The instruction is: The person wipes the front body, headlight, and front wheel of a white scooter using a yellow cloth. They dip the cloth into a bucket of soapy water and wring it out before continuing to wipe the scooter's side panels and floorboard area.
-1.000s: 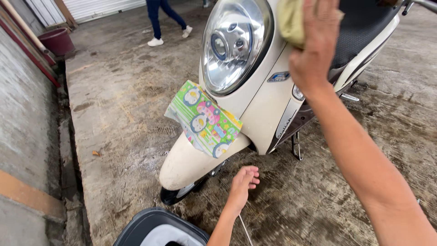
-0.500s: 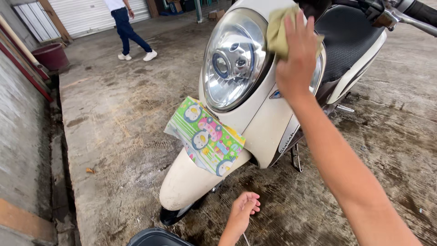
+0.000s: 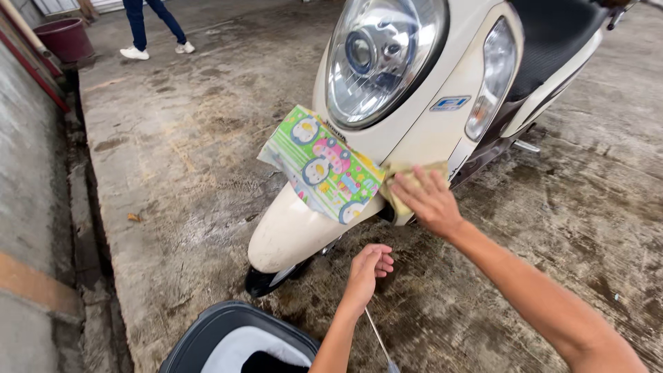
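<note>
A cream scooter (image 3: 421,131) stands on wet concrete, its big round headlight (image 3: 378,59) facing me. A green cartoon-printed sheet (image 3: 324,164) covers the spot above the front fender (image 3: 290,231). My right hand (image 3: 429,200) presses a yellow cloth (image 3: 404,181) against the scooter's lower front panel, just right of that sheet. My left hand (image 3: 369,268) hangs lower, fingers curled, near the front wheel (image 3: 266,280); nothing shows clearly in it. A thin rod or hose (image 3: 378,342) runs below that wrist.
A dark bucket (image 3: 235,342) with a pale inside sits at the bottom edge. A person's legs in jeans and white shoes (image 3: 153,31) are at the far left back, near a maroon tub (image 3: 67,38). A concrete ledge and gutter run along the left.
My right hand has come down with the yellow cloth from beside the headlight to the lower front panel. My view has shifted closer. The person in the back has walked on.
</note>
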